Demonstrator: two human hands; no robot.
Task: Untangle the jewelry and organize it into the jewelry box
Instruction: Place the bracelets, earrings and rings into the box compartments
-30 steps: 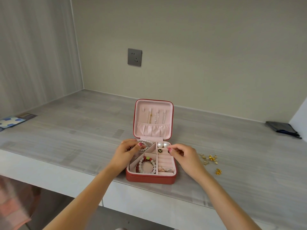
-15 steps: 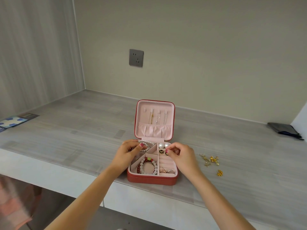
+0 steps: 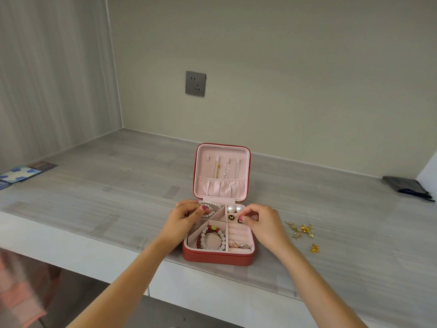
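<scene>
The red jewelry box (image 3: 217,258) stands open near the table's front edge, lid upright with three chains (image 3: 226,169) hanging inside. My left hand (image 3: 186,218) rests at the box's back-left compartment, fingers curled on a pearl bracelet (image 3: 210,207). My right hand (image 3: 262,221) pinches a black round earring (image 3: 240,220) in the ring-roll section, beside its twin (image 3: 231,217) and two pearl studs (image 3: 234,208). A red and white bead bracelet (image 3: 212,237) and rings (image 3: 238,245) lie in the front compartments. Gold earrings (image 3: 303,230) lie loose on the table to the right.
A dark pouch (image 3: 406,185) lies at the far right by a white wall edge. A blue patterned card (image 3: 21,174) lies at the far left. A grey socket (image 3: 195,83) is on the back wall. The table's front edge (image 3: 118,261) runs just under the box.
My right hand has moved left and further over the ring-roll section, now pinching the second black earring beside the first. My left hand stays on the pearl bracelet.
</scene>
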